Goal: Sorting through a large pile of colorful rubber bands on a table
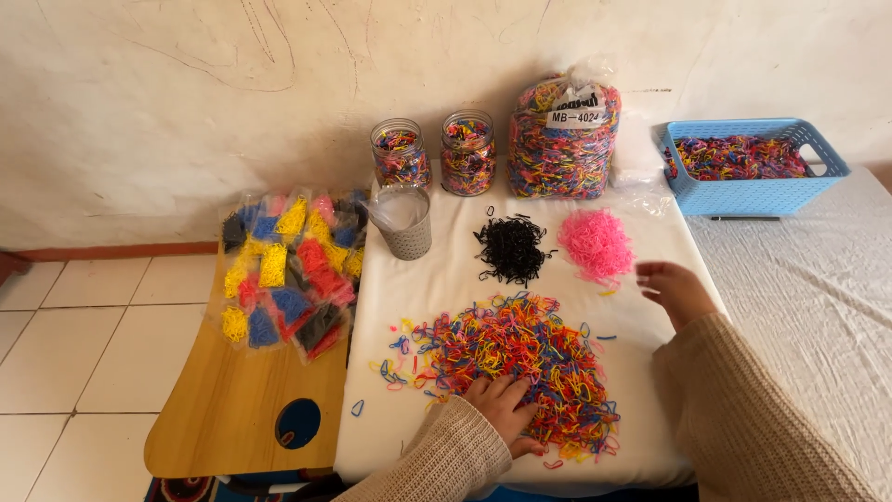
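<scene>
A heap of small mixed-colour elastic bands point(520, 358) lies on a white cloth point(446, 279). My left hand point(506, 409) rests flat on the heap's near edge, fingers spread among the bands. My right hand point(674, 288) hovers just right of a pile of pink bands point(596, 244), its fingers curled toward the pile's lower edge; whether it pinches a band I cannot tell. A separate pile of black bands point(511, 249) sits left of the pink one. Both arms wear beige knit sleeves.
Two glass jars point(400, 153) point(467, 153) and a clear bag point(562, 139) of mixed bands stand at the wall. A blue basket point(753, 191) of bands sits at right, a grey cup point(404, 223) at left. Bagged sorted bands point(288, 270) cover a wooden stool point(242, 409).
</scene>
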